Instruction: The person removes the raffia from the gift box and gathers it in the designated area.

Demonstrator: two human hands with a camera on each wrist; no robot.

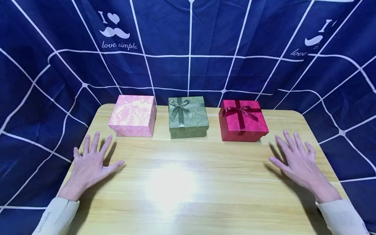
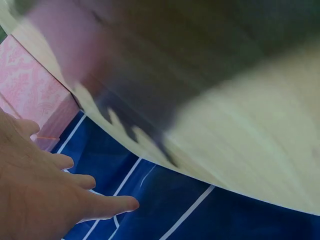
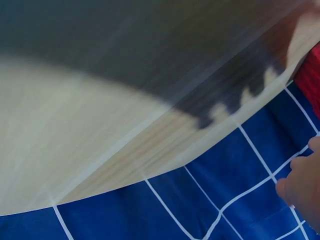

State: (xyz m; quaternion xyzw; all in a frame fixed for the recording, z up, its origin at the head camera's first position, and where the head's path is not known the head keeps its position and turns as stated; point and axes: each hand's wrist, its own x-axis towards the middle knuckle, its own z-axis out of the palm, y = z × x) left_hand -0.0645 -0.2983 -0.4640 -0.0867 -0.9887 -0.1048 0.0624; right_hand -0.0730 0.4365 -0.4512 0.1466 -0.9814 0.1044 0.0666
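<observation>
Three gift boxes stand in a row along the far side of the table. On the left is a pink box [image 1: 133, 116] with a pale pink bow, in the middle a grey-green box [image 1: 188, 118] with a green bow, on the right a crimson box [image 1: 243, 121] with a dark red bow. My left hand [image 1: 91, 166], fingers spread and holding nothing, is over the table's left side, nearest the pink box. My right hand [image 1: 301, 163] is likewise spread and bare at the right, nearest the crimson box. Both hands cast shadows on the wood.
The light wooden table [image 1: 223, 182] has rounded far corners and a bright glare spot near its middle. Dark blue cloth [image 1: 211, 36] with white grid lines and printed lettering hangs behind and on both sides, close to the table's edges.
</observation>
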